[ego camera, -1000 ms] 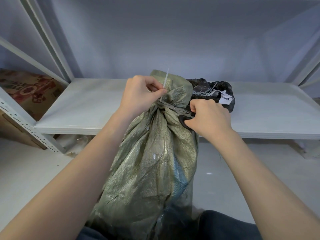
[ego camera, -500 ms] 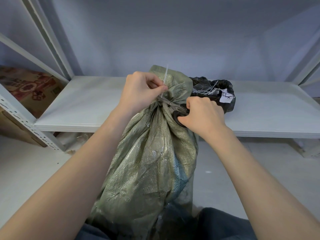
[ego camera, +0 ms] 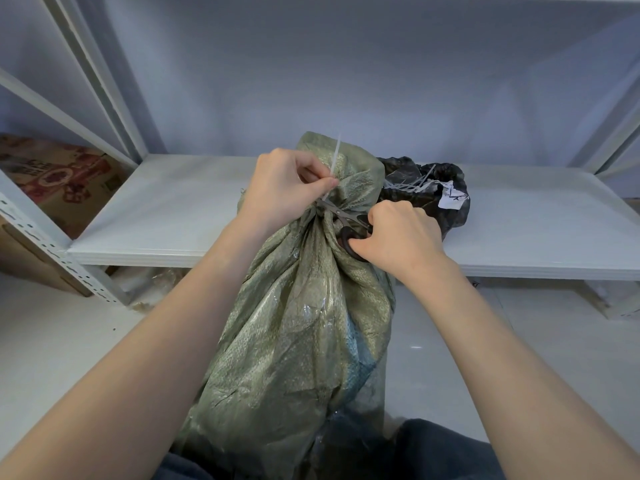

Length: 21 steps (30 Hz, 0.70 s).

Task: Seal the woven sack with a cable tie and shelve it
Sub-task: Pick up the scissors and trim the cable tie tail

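A green woven sack (ego camera: pixel 301 334) stands upright on the floor between my knees, its neck gathered tight. A white cable tie (ego camera: pixel 335 157) circles the neck, and its loose tail sticks straight up. My left hand (ego camera: pixel 284 188) pinches that tail just above the neck. My right hand (ego camera: pixel 398 237) grips the dark handles of a pair of scissors (ego camera: pixel 341 214). The blades point left and meet the tie at the base of the tail. The white shelf board (ego camera: pixel 166 216) lies just behind the sack.
A black plastic bag (ego camera: pixel 436 195) holding spare cable ties and a paper label sits on the shelf right behind the sack. A printed cardboard box (ego camera: pixel 52 174) stands in the bay to the left. Grey shelf uprights (ego camera: pixel 104 81) frame both sides.
My right hand and the scissors have shifted left and closer to the sack's neck. My left hand keeps its pinch on the tie tail.
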Motion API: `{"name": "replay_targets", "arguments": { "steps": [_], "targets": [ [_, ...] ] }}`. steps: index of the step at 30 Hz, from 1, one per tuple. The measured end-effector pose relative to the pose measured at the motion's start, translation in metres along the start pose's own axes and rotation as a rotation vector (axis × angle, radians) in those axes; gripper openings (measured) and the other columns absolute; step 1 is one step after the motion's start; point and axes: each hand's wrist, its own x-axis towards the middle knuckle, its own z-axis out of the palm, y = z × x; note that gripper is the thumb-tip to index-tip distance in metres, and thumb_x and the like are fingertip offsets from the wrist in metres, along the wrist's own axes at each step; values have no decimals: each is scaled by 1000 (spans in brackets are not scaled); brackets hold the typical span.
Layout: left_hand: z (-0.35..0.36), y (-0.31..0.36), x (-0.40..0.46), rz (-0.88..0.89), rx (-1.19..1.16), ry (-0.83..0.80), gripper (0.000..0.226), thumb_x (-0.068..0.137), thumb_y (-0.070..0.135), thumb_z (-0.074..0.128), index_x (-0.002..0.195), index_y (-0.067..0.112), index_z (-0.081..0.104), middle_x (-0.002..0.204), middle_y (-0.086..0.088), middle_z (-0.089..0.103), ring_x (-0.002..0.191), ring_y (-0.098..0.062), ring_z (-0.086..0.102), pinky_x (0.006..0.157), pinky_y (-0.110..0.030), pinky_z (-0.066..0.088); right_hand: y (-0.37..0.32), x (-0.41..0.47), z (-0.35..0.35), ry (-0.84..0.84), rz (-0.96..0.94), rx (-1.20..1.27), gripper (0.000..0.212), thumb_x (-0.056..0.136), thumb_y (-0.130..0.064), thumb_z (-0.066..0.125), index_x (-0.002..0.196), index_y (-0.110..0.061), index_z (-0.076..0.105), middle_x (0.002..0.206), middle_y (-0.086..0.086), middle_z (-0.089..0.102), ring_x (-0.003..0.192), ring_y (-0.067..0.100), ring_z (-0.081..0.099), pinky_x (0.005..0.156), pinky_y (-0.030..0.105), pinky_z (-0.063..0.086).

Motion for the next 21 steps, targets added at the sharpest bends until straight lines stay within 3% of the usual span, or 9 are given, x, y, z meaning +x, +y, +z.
{"name": "replay_targets", "arguments": {
  "steps": [7,14,21],
  "targets": [
    [0,-1,0,3,6,6,12,75,24,76,66,23,68,59,16,60,55,14,54,60,1,37,1,2,2,17,-4,26,49,77,-39,65,55,-16,26,77,8,48,74,29,45,63,32,34],
    [0,-2,-1,17,36,-2,11,76,24,75,66,24,69,57,16,59,56,14,54,58,1,36,-2,4,2,-16,-11,36,39,77,-36,67,64,-11,40,79,8,46,78,29,43,68,30,35],
    [1,-1,0,31,39,11,11,75,26,75,67,22,70,58,11,62,54,9,55,57,-2,37,-7,3,1,5,-77,49,52,80,-27,66,53,-15,23,56,1,28,67,30,38,63,31,32]
  ]
}}
